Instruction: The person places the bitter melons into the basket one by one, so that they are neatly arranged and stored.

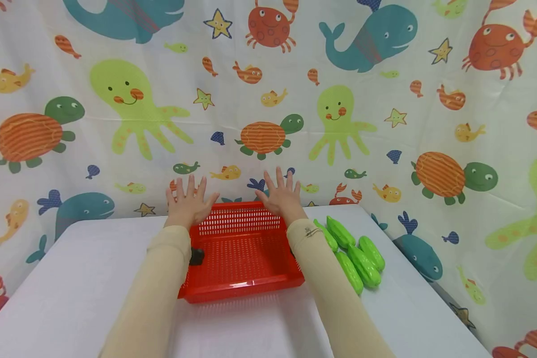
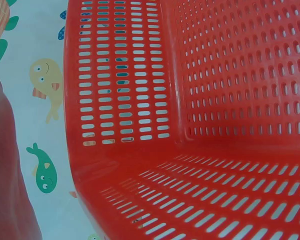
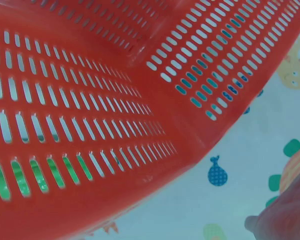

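Note:
A red slatted plastic basket (image 1: pixel 239 253) stands on the white table, with nothing in it. Over its far left corner my left hand (image 1: pixel 189 205) is held up with fingers spread and straight. My right hand (image 1: pixel 283 198) is raised the same way over the far right corner. Neither hand holds anything. In the left wrist view, part of the left hand (image 2: pixel 7 170) shows at the left edge, beside the basket's rim. The right wrist view catches the right hand (image 3: pixel 287 215) at the lower right, apart from the basket wall (image 3: pixel 175 130).
Several bright green ridged vegetables (image 1: pixel 362 263) lie on the table (image 1: pixel 411 303) right of the basket, partly behind the right forearm. A curtain (image 1: pixel 232 119) printed with sea animals hangs behind the table and along its right side.

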### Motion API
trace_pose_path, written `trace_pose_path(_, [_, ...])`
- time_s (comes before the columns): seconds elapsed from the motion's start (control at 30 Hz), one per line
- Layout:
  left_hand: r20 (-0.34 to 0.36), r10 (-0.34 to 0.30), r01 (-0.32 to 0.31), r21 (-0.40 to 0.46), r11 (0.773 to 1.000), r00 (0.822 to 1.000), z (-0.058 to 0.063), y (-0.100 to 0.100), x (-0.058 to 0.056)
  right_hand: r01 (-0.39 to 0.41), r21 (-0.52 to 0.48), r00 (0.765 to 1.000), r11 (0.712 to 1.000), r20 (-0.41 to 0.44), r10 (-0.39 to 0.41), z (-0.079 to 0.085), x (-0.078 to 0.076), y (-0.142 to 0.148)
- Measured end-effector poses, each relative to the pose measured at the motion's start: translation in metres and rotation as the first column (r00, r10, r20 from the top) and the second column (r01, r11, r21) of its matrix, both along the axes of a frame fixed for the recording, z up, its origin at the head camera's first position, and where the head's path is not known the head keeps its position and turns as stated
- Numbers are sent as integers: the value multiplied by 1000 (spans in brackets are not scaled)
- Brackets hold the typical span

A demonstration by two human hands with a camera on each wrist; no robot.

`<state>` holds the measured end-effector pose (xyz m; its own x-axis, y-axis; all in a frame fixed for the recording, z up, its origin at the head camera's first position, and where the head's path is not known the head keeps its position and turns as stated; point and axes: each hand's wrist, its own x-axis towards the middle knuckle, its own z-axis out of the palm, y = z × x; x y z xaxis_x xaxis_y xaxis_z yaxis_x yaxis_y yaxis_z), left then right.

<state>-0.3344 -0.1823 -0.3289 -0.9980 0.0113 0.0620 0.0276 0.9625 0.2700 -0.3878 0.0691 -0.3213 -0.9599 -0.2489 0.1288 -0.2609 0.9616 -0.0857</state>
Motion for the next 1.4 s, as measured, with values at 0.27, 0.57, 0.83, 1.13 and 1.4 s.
trace_pose_path(0.27, [1,11,-11,13,1000,1000,-6,-4,-4,3,-8,1000,1000,30,-2,-5,-6,-1])
trace_pose_path(0.57, [-8,6,-6,17,1000,1000,-3,-7,-5,8,31,1000,999,27,-9,-5,-4,-3])
trace_pose_path(0.83, [6,1,-2,14,1000,1000,-4,-9,-5,-9,45,999,999,43,7,-7,-4,-5])
trace_pose_path(1.13, [32,-65,63,39,997,997,-2,-25,3,-25,96,998,995,68,18,-5,-3,7])
trace_pose_path(1.4, [-147,-54,84,206,975,988,-8,-52,16,-22,66,996,998,92,16,2,18,27])
